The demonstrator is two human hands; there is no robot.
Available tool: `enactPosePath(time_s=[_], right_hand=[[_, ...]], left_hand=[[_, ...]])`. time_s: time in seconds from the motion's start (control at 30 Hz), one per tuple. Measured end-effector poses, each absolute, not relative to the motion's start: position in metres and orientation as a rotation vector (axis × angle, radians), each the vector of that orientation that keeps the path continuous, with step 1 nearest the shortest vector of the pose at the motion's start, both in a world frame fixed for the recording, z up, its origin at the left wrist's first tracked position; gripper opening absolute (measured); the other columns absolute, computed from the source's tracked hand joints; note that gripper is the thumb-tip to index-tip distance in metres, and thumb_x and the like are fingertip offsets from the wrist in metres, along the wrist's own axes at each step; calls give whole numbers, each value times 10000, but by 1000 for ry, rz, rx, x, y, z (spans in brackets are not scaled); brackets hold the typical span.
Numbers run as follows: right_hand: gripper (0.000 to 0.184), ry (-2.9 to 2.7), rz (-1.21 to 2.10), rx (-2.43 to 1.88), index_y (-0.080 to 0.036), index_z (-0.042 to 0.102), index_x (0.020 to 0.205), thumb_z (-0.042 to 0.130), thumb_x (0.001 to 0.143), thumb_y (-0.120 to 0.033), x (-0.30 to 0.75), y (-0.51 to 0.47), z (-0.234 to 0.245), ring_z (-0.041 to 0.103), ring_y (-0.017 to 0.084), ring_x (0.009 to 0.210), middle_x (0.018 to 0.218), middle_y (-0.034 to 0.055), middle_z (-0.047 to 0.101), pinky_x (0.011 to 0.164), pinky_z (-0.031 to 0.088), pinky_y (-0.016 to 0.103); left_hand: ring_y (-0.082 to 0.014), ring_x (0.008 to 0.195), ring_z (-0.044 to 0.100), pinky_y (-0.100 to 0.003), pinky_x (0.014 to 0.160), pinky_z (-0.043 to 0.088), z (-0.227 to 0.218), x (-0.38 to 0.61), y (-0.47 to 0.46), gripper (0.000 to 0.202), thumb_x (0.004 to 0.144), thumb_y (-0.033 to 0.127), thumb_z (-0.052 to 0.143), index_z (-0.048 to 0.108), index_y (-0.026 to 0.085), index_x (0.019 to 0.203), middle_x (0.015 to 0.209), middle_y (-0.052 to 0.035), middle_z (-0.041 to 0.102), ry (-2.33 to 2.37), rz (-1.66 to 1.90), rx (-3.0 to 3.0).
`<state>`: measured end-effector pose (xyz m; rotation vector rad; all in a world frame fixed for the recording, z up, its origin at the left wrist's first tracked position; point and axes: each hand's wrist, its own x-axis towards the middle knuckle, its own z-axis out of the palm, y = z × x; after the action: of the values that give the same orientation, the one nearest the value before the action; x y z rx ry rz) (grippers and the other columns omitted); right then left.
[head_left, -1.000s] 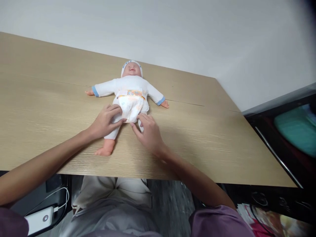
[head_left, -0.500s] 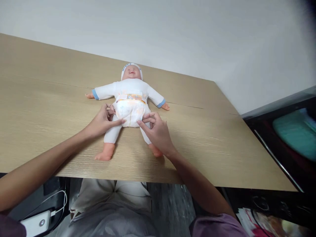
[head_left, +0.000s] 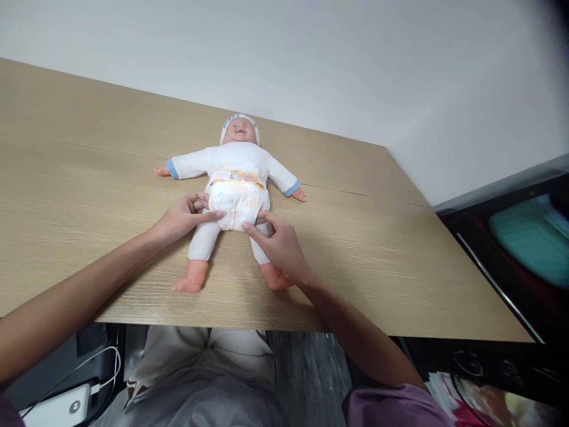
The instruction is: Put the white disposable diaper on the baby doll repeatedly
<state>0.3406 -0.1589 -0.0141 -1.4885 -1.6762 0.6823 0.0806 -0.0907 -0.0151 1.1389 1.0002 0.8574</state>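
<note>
Diaper front lies flatter on doll now, less bunched; left hand, right hand touch leg edges, fingers half-parted, pinch unclear.

A: Which finishes have we got?
B: We see a wood-grain tabletop, low sheen, fine ridges. Wall: smooth, matt.
A: And the doll?
B: We read its suit as soft matt cloth, its feet as smooth plastic, faint shine. Diaper looks papery, matt, creased.
A: Clothing?
B: We've a satiny cloth sleeve, matt cloth trousers.
A: Hardware?
B: Power bank: smooth plastic. Edge strip looks like polished metal; it's blurred, so we can't be sure.
</note>
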Motion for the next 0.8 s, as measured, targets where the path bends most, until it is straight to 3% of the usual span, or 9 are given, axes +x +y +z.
enactPosePath(time_s=[0.13,0.3,0.4,0.47,0.63,0.73,0.8], right_hand=[[224,-1670,554,-1504,-292,782,972,813,1030,-506,339,-161,-16,655,321,1022,973,43,815,963,548,475],[168,-1743,262,-1471,-281,814,1010,849,1032,-444,343,-158,-21,644,345,1158,1168,97,760,1134,503,565],[188,-1782,270,-1436,-267,842,1041,843,1041,-455,349,-154,-25,659,330,1125,1123,96,722,1102,517,544],[204,-1812,338,-1395,-259,853,1078,816,1063,-458,354,-155,-25,667,295,1033,1040,69,716,1034,531,493],[279,-1821,389,-1357,-259,852,1103,696,1149,-486,382,-158,-17,598,220,791,925,25,769,834,504,395],[314,-1856,113,-1357,-239,824,1120,666,1151,-509,411,-134,-18,663,260,916,1009,67,794,959,532,434],[391,-1874,-83,-1386,-209,778,1325,658,1132,-527,428,-103,-24,693,323,1122,1242,139,797,1101,522,505]], left_hand=[[-223,897,790,-357,799,637,-13,85,-93,643,696,411,1119,662,207,1098,1038,-53,822,993,946,963],[-191,864,775,-324,780,621,-17,87,-96,709,739,424,1086,547,231,1159,1016,-15,799,987,1034,1092],[-153,766,693,-286,690,534,-24,86,-97,691,815,449,1030,500,250,1211,972,1,775,1016,1091,1308],[-153,763,663,-297,704,521,-26,84,-97,637,871,454,984,504,251,1237,950,5,752,1040,1158,1501],[-222,949,719,-382,852,566,-18,68,-81,383,1085,505,732,542,232,1276,1115,-71,755,1165,1266,1987],[-319,1203,700,-494,1071,558,-12,50,-47,412,1103,527,675,581,210,1348,1367,-151,718,1360,1159,2346],[-438,1447,590,-595,1222,470,-10,42,-16,582,1065,572,712,582,162,1457,1548,-224,632,1529,913,2540]])
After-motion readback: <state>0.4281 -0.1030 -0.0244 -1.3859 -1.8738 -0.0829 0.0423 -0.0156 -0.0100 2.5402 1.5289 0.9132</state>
